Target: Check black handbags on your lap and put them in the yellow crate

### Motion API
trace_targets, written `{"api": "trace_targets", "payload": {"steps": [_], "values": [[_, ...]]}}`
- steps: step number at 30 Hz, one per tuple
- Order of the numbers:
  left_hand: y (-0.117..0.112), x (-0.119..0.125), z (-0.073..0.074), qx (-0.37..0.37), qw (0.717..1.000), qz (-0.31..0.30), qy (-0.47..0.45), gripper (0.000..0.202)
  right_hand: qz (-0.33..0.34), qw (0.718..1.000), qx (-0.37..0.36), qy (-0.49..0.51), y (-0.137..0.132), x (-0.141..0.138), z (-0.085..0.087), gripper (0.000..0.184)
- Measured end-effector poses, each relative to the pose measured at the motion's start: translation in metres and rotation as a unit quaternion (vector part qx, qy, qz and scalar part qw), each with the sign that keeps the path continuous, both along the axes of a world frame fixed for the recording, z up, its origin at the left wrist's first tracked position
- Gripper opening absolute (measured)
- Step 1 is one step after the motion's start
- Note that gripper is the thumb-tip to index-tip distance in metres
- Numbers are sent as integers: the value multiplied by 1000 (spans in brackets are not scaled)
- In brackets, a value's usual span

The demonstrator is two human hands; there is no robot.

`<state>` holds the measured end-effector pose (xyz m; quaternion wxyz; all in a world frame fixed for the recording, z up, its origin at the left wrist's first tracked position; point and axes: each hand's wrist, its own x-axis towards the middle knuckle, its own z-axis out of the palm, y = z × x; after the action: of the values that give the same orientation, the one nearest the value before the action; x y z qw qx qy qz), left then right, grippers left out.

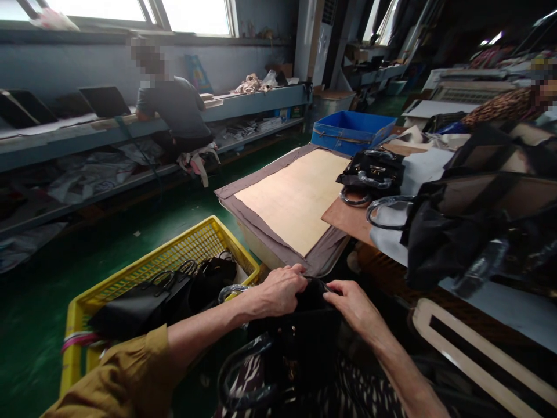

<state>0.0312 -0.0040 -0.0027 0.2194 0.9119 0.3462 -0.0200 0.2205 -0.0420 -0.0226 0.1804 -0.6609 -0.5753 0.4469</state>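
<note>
A black handbag [311, 342] rests on my lap, its mouth toward the padded table and a plastic-wrapped handle hanging toward me. At the left of the opening, my left hand [282, 290] has its fingers closed over the bag's edge. My right hand [350, 305] pinches the edge on the other side, thumb and fingers together. The bag's dark inside shows between the two hands. Just left of my left arm stands a yellow basket [163, 249] with several black bags [143, 302] in it.
Ahead is a low table with a beige sheet [287, 191] over grey cloth. A blue bin [352, 130] stands behind it. Black bags [461, 226] crowd the workbench at right, above a pale slotted board [470, 348]. A person [176, 107] sits at the long left bench.
</note>
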Motion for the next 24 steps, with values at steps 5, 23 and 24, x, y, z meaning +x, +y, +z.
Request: {"api": "trace_targets", "payload": {"steps": [5,23,24], "values": [[10,20,3,-16,1000,25,1,22,22,998,-13,64,0,-1,4,27],[7,31,-14,-40,995,82,-40,13,-7,997,-37,61,-1,-3,10,29],[8,31,-15,-43,994,90,-36,13,-8,999,-30,44,-1,-3,10,29]]}}
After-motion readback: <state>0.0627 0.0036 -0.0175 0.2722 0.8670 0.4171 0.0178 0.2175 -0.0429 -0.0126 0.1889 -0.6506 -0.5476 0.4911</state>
